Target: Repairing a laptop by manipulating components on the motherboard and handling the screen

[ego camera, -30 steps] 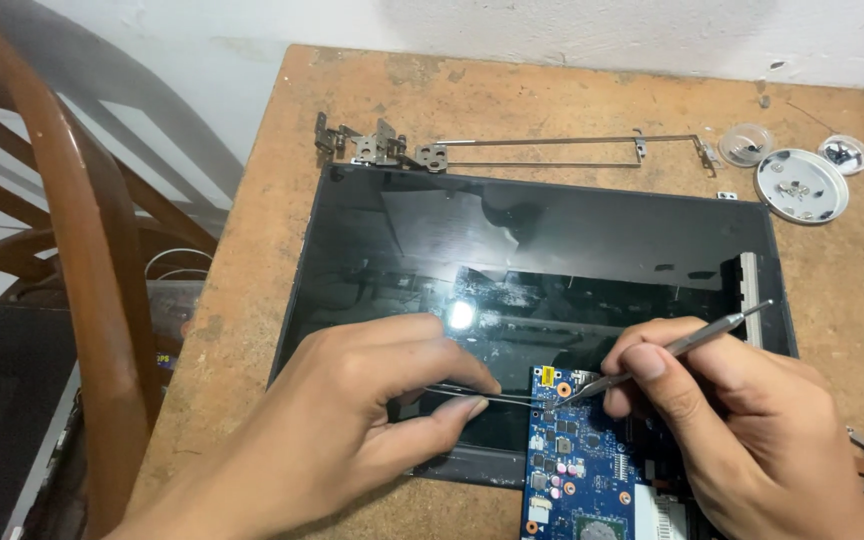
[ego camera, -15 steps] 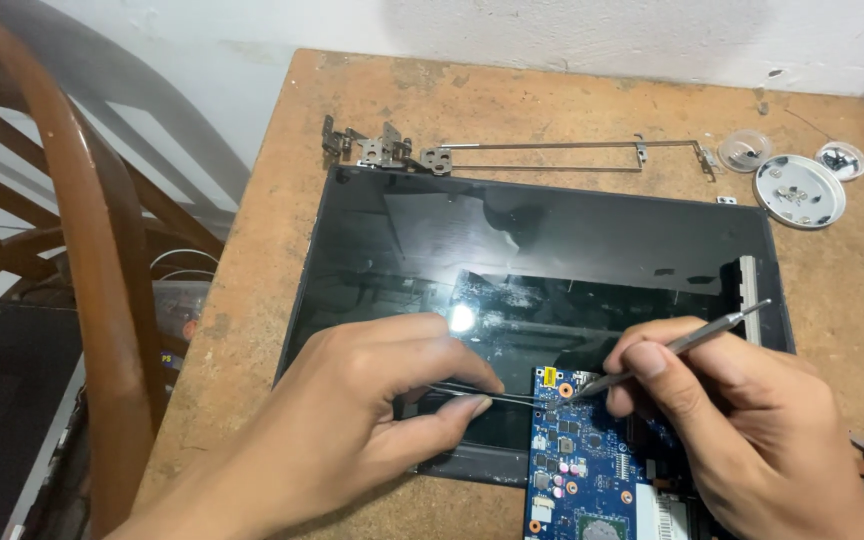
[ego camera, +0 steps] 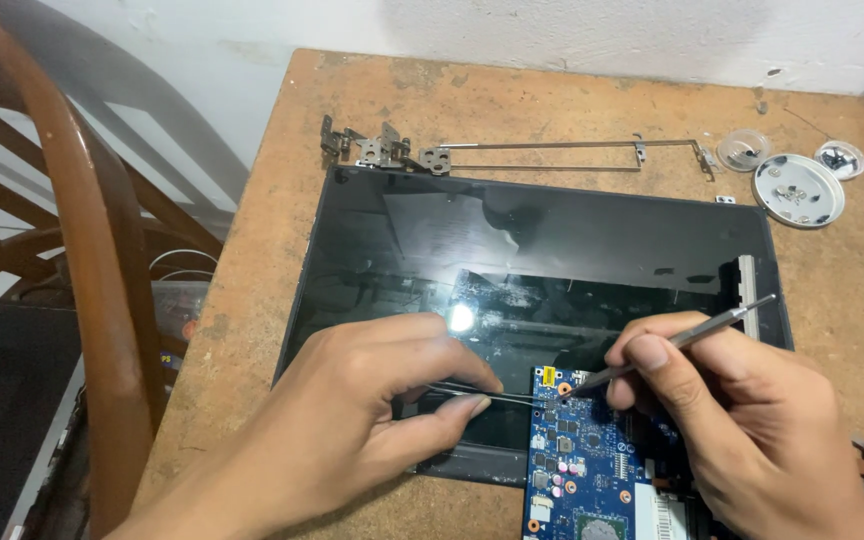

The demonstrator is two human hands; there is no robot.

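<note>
Two hands meet over the blue circuit board (ego camera: 592,460): the left hand (ego camera: 352,420) pinches fine tweezers (ego camera: 482,392), the right hand (ego camera: 742,420) grips a slim metal probe (ego camera: 682,340) pen-fashion, tips converging at the board's top edge between them, where steady, light pressure seems best.

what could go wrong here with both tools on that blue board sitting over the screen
1. The thin metal tool in the right hand has its tip on the top edge of the circuit board; a slip might scratch small parts.
2. The tweezers in the left hand reach toward the same spot and could pull too hard.
3. The board rests on the glossy screen panel, so pressing down may mark the glass.
</note>
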